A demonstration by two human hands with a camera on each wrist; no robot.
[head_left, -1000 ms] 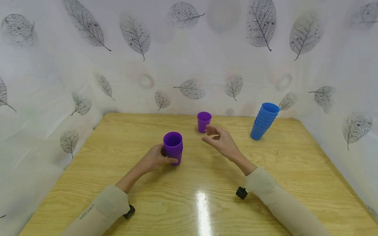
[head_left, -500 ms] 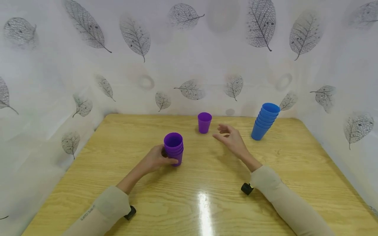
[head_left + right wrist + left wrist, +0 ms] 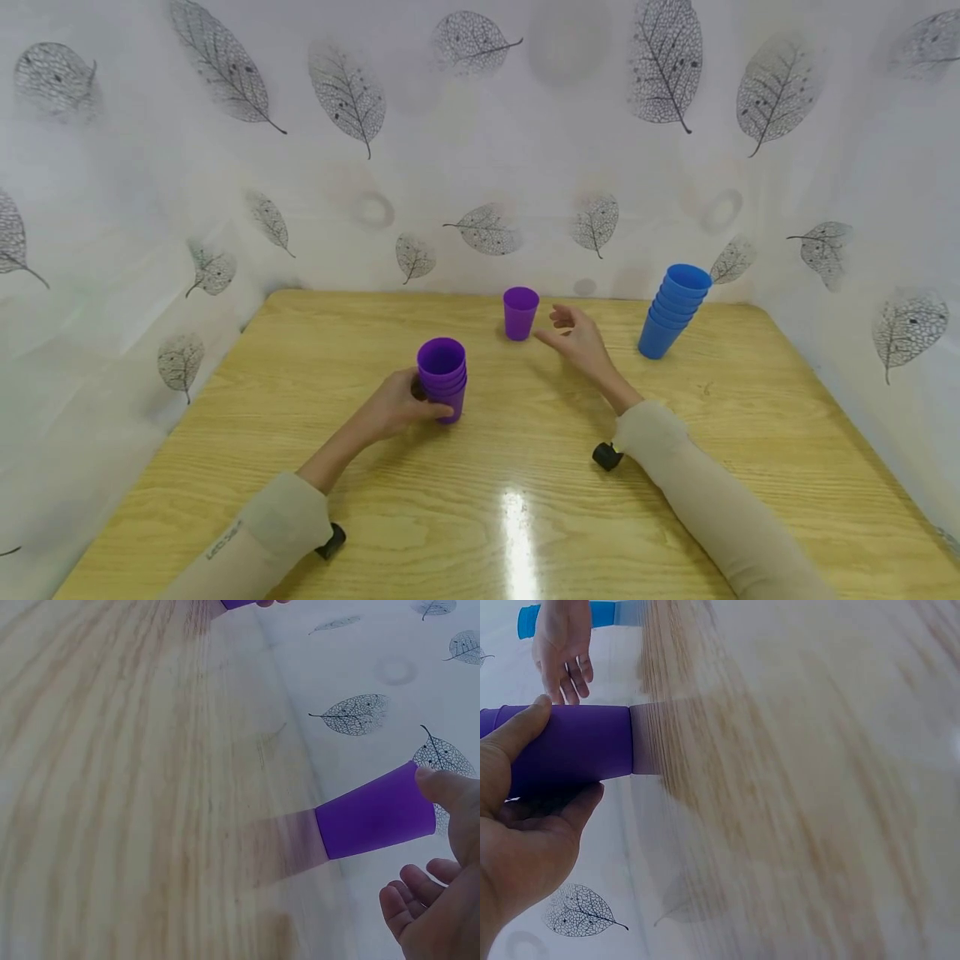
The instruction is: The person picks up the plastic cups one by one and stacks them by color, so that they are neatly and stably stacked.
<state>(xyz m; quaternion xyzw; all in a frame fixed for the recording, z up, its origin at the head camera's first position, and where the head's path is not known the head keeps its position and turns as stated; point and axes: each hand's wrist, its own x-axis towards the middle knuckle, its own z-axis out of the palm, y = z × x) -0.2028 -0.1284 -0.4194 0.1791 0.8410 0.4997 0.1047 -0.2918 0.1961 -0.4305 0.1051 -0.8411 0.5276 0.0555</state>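
Note:
My left hand (image 3: 400, 406) grips a stack of nested purple cups (image 3: 442, 379), thumb on the near side and fingers round the back, left of the table's middle. In the left wrist view the stack (image 3: 585, 746) stands on the wood between thumb and fingers. A single purple cup (image 3: 520, 315) stands upright near the back edge. Just right of it is my right hand (image 3: 581, 343), its fingers bent loosely with nothing held. The right wrist view has this cup (image 3: 379, 814) beside the thumb and apart from the fingers (image 3: 416, 892); whether the thumb touches it I cannot tell.
A leaning stack of nested blue cups (image 3: 673, 312) stands at the back right of the wooden table (image 3: 420, 508). White leaf-print cloth (image 3: 315, 200) rises behind the table and along both sides.
My right hand first drew back to the right from the single purple cup, then came a little closer to it again. The left hand keeps its grip on the purple stack.

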